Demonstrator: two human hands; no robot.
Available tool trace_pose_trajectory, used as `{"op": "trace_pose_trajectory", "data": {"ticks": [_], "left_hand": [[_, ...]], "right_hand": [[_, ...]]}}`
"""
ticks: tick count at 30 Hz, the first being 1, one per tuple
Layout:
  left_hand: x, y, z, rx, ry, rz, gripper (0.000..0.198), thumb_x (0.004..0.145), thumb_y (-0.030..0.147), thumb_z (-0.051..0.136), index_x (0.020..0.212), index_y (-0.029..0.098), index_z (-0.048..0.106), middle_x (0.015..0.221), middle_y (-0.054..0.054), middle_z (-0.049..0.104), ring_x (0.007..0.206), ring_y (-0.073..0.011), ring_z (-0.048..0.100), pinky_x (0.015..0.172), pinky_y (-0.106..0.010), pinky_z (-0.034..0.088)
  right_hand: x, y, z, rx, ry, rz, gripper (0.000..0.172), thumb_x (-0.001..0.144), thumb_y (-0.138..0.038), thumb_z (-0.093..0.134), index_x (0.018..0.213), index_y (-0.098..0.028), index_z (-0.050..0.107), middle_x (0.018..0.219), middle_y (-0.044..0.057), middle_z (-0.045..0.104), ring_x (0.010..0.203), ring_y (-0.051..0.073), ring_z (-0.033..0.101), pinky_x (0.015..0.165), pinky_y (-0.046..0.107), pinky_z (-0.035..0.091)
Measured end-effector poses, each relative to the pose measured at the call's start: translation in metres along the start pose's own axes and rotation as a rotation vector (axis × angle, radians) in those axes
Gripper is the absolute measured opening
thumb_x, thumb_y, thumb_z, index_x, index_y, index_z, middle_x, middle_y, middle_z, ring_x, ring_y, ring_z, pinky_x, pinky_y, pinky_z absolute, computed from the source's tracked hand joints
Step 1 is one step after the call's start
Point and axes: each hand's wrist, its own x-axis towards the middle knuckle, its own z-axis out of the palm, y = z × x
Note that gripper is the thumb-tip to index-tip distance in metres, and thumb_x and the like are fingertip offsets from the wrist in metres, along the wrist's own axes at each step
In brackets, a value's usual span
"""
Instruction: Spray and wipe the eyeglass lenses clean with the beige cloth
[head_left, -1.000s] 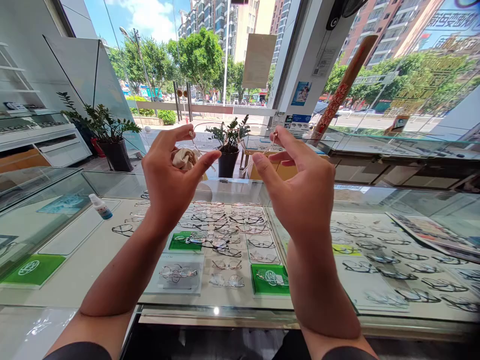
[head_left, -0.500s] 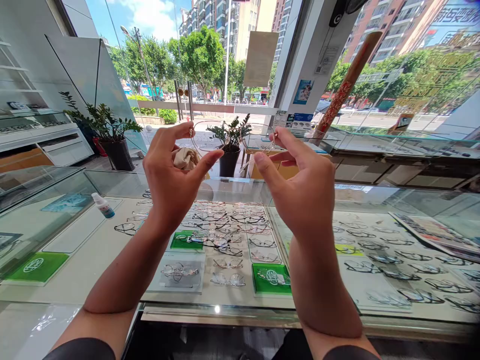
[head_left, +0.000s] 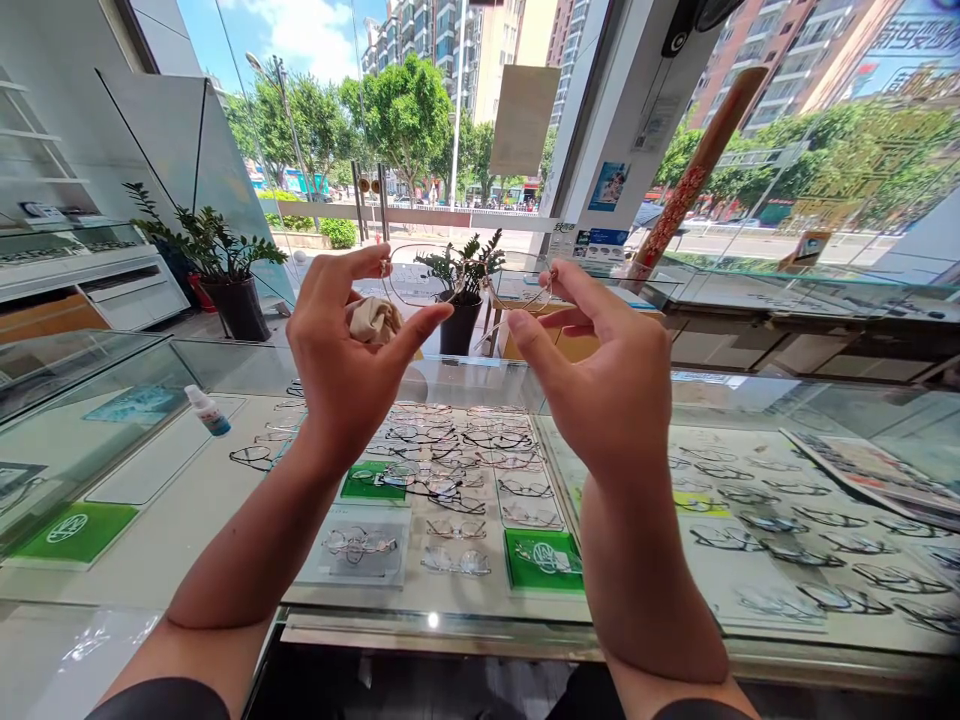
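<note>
Both my hands are raised at eye level over a glass display counter. Between them I hold up a thin-rimmed pair of glasses against the window light. My left hand pinches the left rim with thumb and forefinger and also keeps a crumpled beige cloth tucked in its palm. My right hand pinches the right rim and temple the same way. The lenses are clear and the frame is very fine.
Under the counter glass lie several rows of glasses with green sign plates. A small spray bottle stands on the counter at left. Potted plants stand by the window. A magazine lies at right.
Almost nothing has changed. My hands and the glasses stay raised in the same pose, with only a slight shift of the view.
</note>
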Motion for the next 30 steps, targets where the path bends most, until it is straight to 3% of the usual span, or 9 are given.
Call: {"op": "trace_pose_trajectory", "data": {"ticks": [16, 23, 30], "left_hand": [[0.001, 0.000, 0.000, 0.042, 0.029, 0.058, 0.054, 0.086, 0.061, 0.091, 0.129, 0.035, 0.072, 0.120, -0.006, 0.077, 0.115, -0.0327, 0.074, 0.094, -0.050, 0.062], [0.001, 0.003, -0.002, 0.025, 0.051, 0.059, 0.054, 0.085, 0.059, 0.093, 0.128, 0.033, 0.073, 0.120, -0.006, 0.076, 0.118, -0.0325, 0.073, 0.096, -0.050, 0.062], [0.006, -0.009, -0.001, -0.043, 0.018, 0.019, 0.056, 0.088, 0.065, 0.088, 0.130, 0.032, 0.072, 0.125, -0.006, 0.076, 0.122, -0.0348, 0.072, 0.094, -0.056, 0.061]], "right_hand": [[-0.001, 0.001, 0.000, 0.019, 0.002, -0.010, 0.051, 0.094, -0.039, 0.073, 0.143, -0.024, 0.077, 0.139, 0.013, 0.083, 0.098, 0.029, 0.084, 0.095, 0.054, 0.067], [-0.001, 0.003, 0.003, 0.044, -0.007, 0.007, 0.054, 0.094, -0.042, 0.076, 0.144, -0.022, 0.076, 0.136, 0.014, 0.083, 0.099, 0.030, 0.084, 0.101, 0.058, 0.065], [-0.002, 0.008, 0.008, 0.061, 0.006, -0.060, 0.054, 0.100, -0.045, 0.072, 0.151, -0.027, 0.069, 0.140, 0.013, 0.079, 0.119, 0.034, 0.080, 0.098, 0.056, 0.067]]}}
